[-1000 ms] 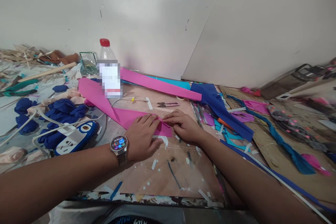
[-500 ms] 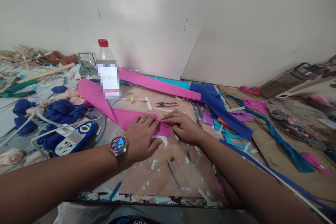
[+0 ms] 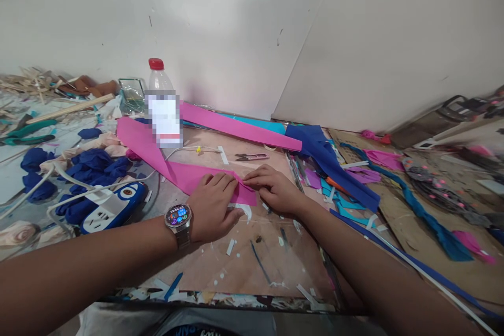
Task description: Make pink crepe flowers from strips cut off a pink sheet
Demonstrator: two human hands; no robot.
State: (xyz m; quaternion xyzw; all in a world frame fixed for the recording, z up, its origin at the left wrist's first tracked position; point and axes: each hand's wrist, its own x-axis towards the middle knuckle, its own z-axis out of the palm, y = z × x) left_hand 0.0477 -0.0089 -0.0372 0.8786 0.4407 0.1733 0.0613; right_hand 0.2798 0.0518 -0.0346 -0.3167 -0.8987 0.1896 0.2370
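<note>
A long pink strip [image 3: 185, 177], which looks like crepe paper, lies twisted on the work board, its near end folded over along one edge. My left hand [image 3: 212, 202], with a watch at the wrist, rests flat on that end, fingers stretched over the fold. From the other side, my right hand [image 3: 277, 189] has its fingertips closed at the fold's corner, beside the left fingers. Part of the fold is hidden under my fingers. Behind the hands lie small thread snips [image 3: 252, 157] with a pink handle.
A phone [image 3: 167, 121], partly blurred, leans on a red-capped bottle [image 3: 156, 65] by the wall. At left are a blue-and-white power strip [image 3: 114, 210], white cables and dark blue rosettes [image 3: 90, 165]. Blue strips [image 3: 334, 168] and paper scraps lie at right.
Almost nothing differs. Both hands stay on the fold of the pink strip, and the view has shifted very slightly.
</note>
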